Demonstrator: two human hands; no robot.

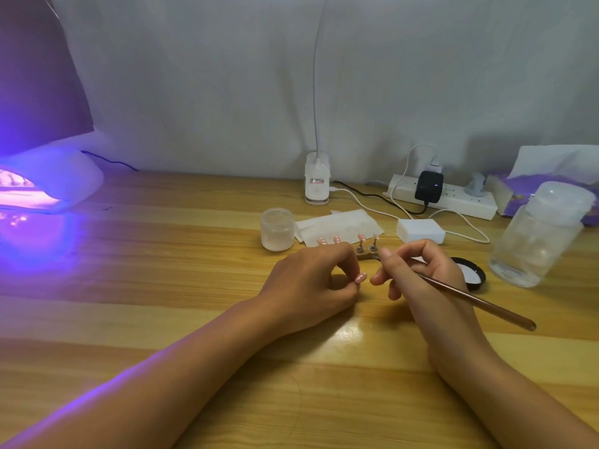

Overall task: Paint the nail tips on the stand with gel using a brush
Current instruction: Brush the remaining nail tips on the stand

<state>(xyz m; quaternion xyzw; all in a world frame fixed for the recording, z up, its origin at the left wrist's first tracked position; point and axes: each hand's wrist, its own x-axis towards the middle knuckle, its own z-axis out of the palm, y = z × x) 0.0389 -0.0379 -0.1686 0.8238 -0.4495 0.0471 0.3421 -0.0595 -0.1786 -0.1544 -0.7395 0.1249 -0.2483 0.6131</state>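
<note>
My left hand [311, 283] pinches a single pink nail tip [360, 277] between thumb and fingers, low over the wooden table. My right hand [421, 273] grips a brown brush [479, 301], its handle pointing down to the right and its bristle end hidden behind my fingers. Just behind both hands stands the nail stand [366, 249] with several pink tips on small metal holders; my left hand covers part of it. A small jar of gel [277, 229] stands open to the left of the stand, and its black lid [471, 273] lies to the right of my right hand.
A lit UV nail lamp [48, 186] glows purple at the far left. White wipes [340, 226], a white block [420, 230], a power strip [444, 196] with cables, a clip lamp base [317, 183], a clear pump bottle [538, 234] and a tissue pack [518, 186] crowd the back right.
</note>
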